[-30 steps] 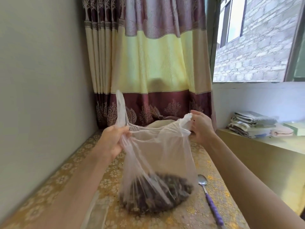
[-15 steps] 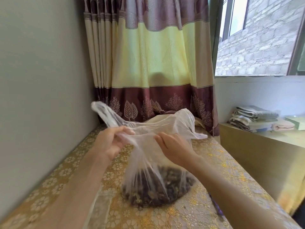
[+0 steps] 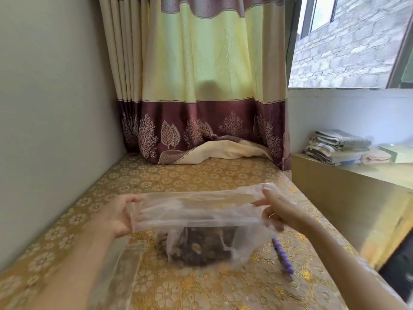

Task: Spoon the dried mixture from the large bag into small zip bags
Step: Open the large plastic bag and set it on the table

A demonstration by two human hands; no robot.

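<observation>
A large clear plastic bag (image 3: 196, 211) sits on the gold flowered tabletop (image 3: 201, 175), with a dark dried mixture (image 3: 201, 247) heaped at its bottom. My left hand (image 3: 116, 217) grips the left side of the bag's rim and my right hand (image 3: 278, 209) grips the right side, so the mouth is stretched wide and low. A spoon with a purple handle (image 3: 282, 256) lies on the table just right of the bag; its bowl is hidden behind the plastic. Clear small zip bags (image 3: 116, 271) lie flat near my left forearm.
A grey wall runs along the left of the table. A curtain (image 3: 201, 86) hangs at the far end, its hem resting on the tabletop. To the right stands a lower wooden ledge (image 3: 348, 182) with folded towels (image 3: 337, 146) and a green box.
My hands have come down and spread apart, pulling the bag's mouth wide open and flat. My right hand moved from the middle of the bag to its right rim.
</observation>
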